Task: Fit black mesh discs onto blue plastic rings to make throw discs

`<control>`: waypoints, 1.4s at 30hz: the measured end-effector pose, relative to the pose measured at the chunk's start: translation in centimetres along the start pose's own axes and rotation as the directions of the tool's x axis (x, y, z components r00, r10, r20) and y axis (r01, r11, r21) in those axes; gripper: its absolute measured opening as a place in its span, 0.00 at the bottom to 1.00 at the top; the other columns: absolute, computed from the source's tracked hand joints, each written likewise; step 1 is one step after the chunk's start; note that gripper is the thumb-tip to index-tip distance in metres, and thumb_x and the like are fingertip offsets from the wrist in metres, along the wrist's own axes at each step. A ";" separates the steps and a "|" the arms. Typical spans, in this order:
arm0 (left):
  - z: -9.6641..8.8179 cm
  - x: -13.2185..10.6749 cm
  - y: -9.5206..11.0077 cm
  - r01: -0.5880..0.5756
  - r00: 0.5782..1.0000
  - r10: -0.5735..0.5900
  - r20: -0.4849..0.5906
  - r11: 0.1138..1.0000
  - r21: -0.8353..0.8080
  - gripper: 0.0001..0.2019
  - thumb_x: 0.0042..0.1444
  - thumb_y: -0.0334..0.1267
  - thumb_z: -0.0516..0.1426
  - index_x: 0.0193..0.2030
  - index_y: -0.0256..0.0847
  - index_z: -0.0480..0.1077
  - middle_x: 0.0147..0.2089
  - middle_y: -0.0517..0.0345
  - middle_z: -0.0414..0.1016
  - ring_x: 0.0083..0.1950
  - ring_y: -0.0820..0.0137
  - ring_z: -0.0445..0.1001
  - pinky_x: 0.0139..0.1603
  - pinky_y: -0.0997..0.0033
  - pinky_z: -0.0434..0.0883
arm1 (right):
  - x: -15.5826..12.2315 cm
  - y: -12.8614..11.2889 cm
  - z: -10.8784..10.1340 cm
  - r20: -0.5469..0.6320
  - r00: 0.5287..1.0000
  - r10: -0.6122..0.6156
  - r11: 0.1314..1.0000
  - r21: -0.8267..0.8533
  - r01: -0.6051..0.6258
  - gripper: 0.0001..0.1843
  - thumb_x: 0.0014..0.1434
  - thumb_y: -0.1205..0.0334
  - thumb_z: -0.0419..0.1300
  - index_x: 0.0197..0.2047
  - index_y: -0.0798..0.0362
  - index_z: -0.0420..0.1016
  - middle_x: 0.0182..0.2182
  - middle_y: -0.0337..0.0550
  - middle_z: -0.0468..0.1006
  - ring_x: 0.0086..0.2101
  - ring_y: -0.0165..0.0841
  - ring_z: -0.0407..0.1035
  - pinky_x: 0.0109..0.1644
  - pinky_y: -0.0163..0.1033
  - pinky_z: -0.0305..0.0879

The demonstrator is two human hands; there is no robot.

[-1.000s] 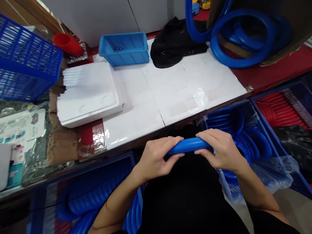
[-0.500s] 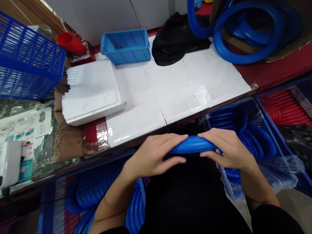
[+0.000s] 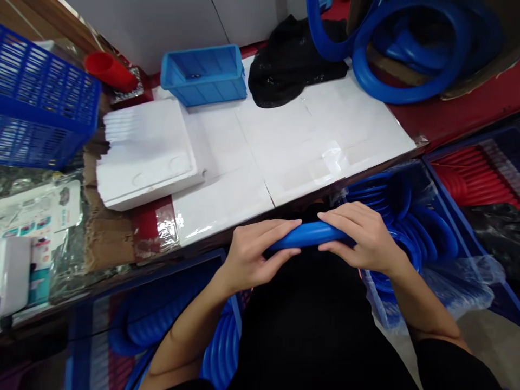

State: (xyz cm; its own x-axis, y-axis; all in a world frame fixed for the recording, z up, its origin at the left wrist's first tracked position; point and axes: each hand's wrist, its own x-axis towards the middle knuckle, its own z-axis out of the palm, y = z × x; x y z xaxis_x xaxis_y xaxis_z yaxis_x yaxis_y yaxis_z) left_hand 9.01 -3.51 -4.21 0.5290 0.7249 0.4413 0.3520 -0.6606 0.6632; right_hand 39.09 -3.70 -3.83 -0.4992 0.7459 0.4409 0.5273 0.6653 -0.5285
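A smooth blue plastic ring is held between my two hands, just off the front edge of the worktable and close to my body. Only its near upper part shows; the rest is hidden under the hands or hangs below. My left hand grips it from the left, fingers over the top and thumb below. From the right, my right hand clasps it the same way. The fingertips of the two hands lie a short gap apart.
On the white tabletop are a white foam block, a light-blue bin and a black cloth. Blue rings stand at the back right. Crates of blue rings and red rings sit lower right.
Both hands have shifted slightly left with the ring and drawn a little closer together. The ring has turned, so its surface looks smoother. The view has moved slightly.
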 end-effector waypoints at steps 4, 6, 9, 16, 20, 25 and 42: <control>-3.1 -2.0 -2.1 -0.054 0.990 0.022 -0.141 0.973 -0.223 0.29 0.64 0.43 0.70 0.70 0.46 0.75 0.56 0.45 0.86 0.52 0.56 0.85 0.52 0.59 0.82 | -0.8 1.1 -2.9 0.002 0.998 0.059 0.986 0.158 -0.058 0.33 0.66 0.47 0.72 0.70 0.47 0.72 0.56 0.50 0.84 0.53 0.47 0.81 0.60 0.51 0.76; -4.1 -2.4 -2.9 -0.031 0.993 -0.009 -0.120 0.943 -0.331 0.34 0.63 0.46 0.69 0.75 0.46 0.70 0.57 0.42 0.85 0.54 0.54 0.85 0.52 0.56 0.82 | -1.2 1.5 -3.5 -0.015 0.998 0.067 0.979 0.195 -0.063 0.28 0.68 0.50 0.70 0.67 0.47 0.74 0.54 0.48 0.85 0.52 0.45 0.81 0.58 0.48 0.77; -4.3 -1.3 -2.6 0.034 0.998 -0.019 0.052 0.954 -0.298 0.41 0.62 0.49 0.70 0.79 0.45 0.64 0.62 0.38 0.82 0.60 0.50 0.83 0.60 0.52 0.80 | -1.1 1.0 -2.9 0.004 1.000 0.002 0.986 0.167 -0.002 0.28 0.67 0.52 0.71 0.67 0.50 0.74 0.51 0.49 0.85 0.49 0.44 0.82 0.55 0.46 0.78; -0.3 1.5 -0.4 -0.114 0.992 0.107 0.061 0.983 0.140 0.28 0.69 0.43 0.64 0.74 0.42 0.68 0.56 0.43 0.85 0.52 0.57 0.86 0.50 0.61 0.82 | -0.6 -0.7 -0.6 -0.027 0.999 0.038 0.999 0.007 -0.038 0.27 0.69 0.56 0.69 0.67 0.49 0.72 0.52 0.54 0.85 0.49 0.48 0.82 0.54 0.52 0.79; 1.6 0.3 -0.7 -0.068 0.995 0.080 -0.062 0.983 0.170 0.27 0.67 0.41 0.65 0.71 0.42 0.71 0.54 0.45 0.85 0.49 0.58 0.86 0.50 0.62 0.81 | -1.4 -0.6 0.9 -0.114 0.991 0.071 0.997 -0.019 -0.074 0.24 0.68 0.57 0.69 0.65 0.49 0.74 0.50 0.53 0.86 0.47 0.48 0.82 0.52 0.53 0.79; 1.0 -0.3 -0.6 0.070 0.996 -0.067 -0.063 0.997 0.043 0.25 0.66 0.40 0.66 0.69 0.44 0.74 0.56 0.46 0.85 0.53 0.58 0.86 0.56 0.62 0.80 | -0.1 -0.2 0.2 -0.007 0.986 0.164 0.982 0.100 -0.162 0.23 0.68 0.54 0.69 0.64 0.47 0.77 0.53 0.50 0.86 0.51 0.46 0.82 0.57 0.49 0.78; -5.9 2.6 -3.1 0.095 0.993 -0.104 -0.051 0.984 -0.153 0.29 0.66 0.56 0.65 0.67 0.43 0.74 0.58 0.45 0.83 0.52 0.58 0.83 0.53 0.62 0.80 | -2.1 4.6 -1.8 -0.321 0.904 0.281 0.947 0.247 -0.207 0.22 0.66 0.49 0.69 0.60 0.48 0.81 0.46 0.45 0.87 0.42 0.44 0.82 0.47 0.46 0.79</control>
State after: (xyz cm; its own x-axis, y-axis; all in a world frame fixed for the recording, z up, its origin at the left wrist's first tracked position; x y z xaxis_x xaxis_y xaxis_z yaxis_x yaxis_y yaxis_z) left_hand 4.74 1.56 -1.62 0.4495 0.7986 0.4002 0.2782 -0.5509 0.7868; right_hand 43.80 -2.19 -5.87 -0.0827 0.8717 0.4830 0.4326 0.4680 -0.7706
